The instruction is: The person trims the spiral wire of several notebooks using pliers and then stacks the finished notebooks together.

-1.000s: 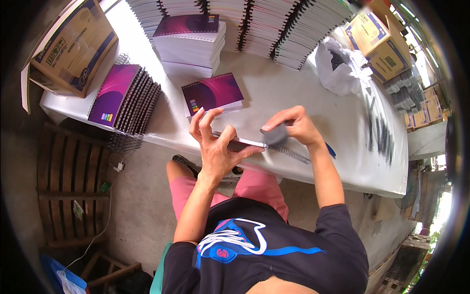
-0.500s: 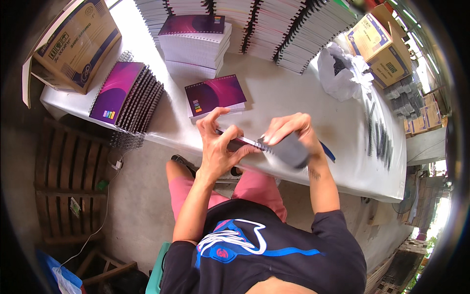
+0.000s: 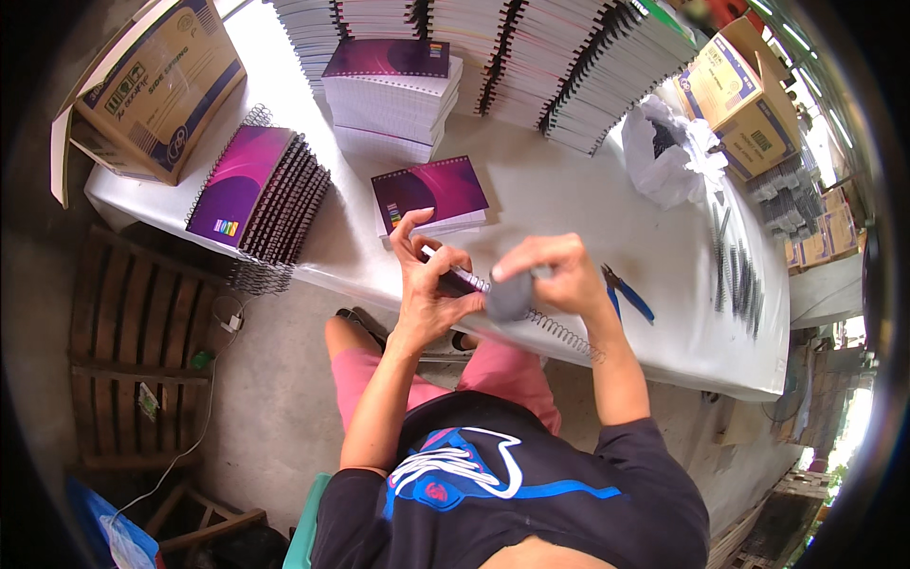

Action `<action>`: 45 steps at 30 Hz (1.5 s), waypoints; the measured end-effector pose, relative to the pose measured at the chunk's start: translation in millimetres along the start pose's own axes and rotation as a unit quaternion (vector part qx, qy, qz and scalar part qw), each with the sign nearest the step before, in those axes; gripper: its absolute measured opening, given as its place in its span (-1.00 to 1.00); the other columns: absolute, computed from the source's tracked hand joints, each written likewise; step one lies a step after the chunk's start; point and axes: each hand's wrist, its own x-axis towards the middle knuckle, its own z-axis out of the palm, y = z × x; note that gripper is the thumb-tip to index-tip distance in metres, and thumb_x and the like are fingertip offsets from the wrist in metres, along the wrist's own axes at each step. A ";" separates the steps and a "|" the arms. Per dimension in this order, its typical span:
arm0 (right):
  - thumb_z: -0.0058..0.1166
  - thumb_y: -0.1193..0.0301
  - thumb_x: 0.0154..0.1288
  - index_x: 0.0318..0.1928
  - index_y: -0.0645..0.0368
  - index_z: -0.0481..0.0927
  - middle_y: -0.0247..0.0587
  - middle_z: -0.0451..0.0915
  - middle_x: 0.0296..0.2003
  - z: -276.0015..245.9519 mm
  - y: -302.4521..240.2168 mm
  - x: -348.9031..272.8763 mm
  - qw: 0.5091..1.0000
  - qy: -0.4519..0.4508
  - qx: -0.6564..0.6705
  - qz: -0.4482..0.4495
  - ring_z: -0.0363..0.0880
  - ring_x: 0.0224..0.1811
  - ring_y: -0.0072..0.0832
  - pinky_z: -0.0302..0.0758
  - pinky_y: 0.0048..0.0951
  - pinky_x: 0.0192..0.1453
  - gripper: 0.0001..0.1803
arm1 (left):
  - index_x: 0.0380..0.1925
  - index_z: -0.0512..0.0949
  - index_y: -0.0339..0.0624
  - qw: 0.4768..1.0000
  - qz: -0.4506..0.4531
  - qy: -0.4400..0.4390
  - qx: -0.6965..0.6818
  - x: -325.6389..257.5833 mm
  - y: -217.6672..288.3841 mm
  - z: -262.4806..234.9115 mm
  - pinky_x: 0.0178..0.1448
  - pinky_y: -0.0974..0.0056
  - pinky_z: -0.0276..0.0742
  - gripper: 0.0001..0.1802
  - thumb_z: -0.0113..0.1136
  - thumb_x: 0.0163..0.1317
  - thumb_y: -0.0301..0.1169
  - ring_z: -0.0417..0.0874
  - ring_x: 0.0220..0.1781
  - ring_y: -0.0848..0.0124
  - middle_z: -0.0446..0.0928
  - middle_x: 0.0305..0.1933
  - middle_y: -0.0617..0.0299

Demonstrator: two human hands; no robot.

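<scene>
Item in work: one purple notebook (image 3: 462, 280), held at the near edge of the white surface (image 3: 569, 209). My left hand (image 3: 428, 280) pinches its edge, index finger raised. My right hand (image 3: 550, 275) is curled around a grey roller-like tool (image 3: 509, 296) beside the wire spiral (image 3: 564, 332). Behind the notebook: a second purple notebook (image 3: 431, 194). Right of it: blue-handled pliers (image 3: 626, 294).

A purple-covered notebook (image 3: 462, 278) is sitting edge-up at the table's near edge, mostly hidden behind fingers. A silver spiral binding coil (image 3: 561, 332) is trailing rightward from it, lying along that edge.
</scene>
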 end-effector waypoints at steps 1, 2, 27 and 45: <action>0.10 0.66 -0.14 -0.33 0.15 0.72 -0.10 0.68 -0.35 -3.6 8.7 2.8 0.991 0.042 -0.045 0.117 0.66 -0.29 -0.48 0.55 -0.49 -0.20 -0.70 | -0.37 0.50 -0.03 1.000 0.017 -0.002 0.001 1.3 -0.4 0.7 -0.16 0.19 0.44 -0.33 0.67 -0.55 -0.14 0.34 -0.15 0.28 0.04 0.20 0.05; 0.11 0.67 -0.14 -0.33 0.16 0.72 -0.09 0.68 -0.35 -5.2 13.9 4.9 0.985 0.089 -0.100 0.112 0.66 -0.29 -0.47 0.55 -0.49 -0.19 -0.71 | -0.32 0.48 -0.04 0.999 0.035 -0.004 0.002 2.5 -0.5 1.3 -0.15 0.20 0.44 -0.29 0.68 -0.56 -0.15 0.35 -0.15 0.28 0.05 0.20 0.05; 0.14 0.46 0.04 0.12 0.14 0.50 0.06 0.51 0.06 -24.6 22.7 -14.6 0.918 0.107 -0.337 0.181 0.48 0.10 -0.07 0.38 -0.24 0.23 -0.46 | -0.14 0.24 -0.27 0.993 -0.068 -0.011 -0.095 -0.7 -8.5 1.0 -0.06 0.36 0.30 -0.29 0.54 -0.15 -0.27 0.31 -0.14 0.40 0.22 -0.11 0.16; 0.14 0.26 0.21 0.12 -0.12 0.55 -0.16 0.45 0.04 38.0 -97.0 -62.9 0.922 0.177 -0.340 0.055 0.38 0.08 -0.17 0.21 -0.10 0.19 -0.58 | -0.47 0.57 -0.21 0.981 0.016 0.190 -0.023 -4.0 42.9 7.3 -0.33 0.37 0.42 -0.72 0.52 -0.17 -0.53 0.52 -0.39 0.43 0.48 -0.41 0.22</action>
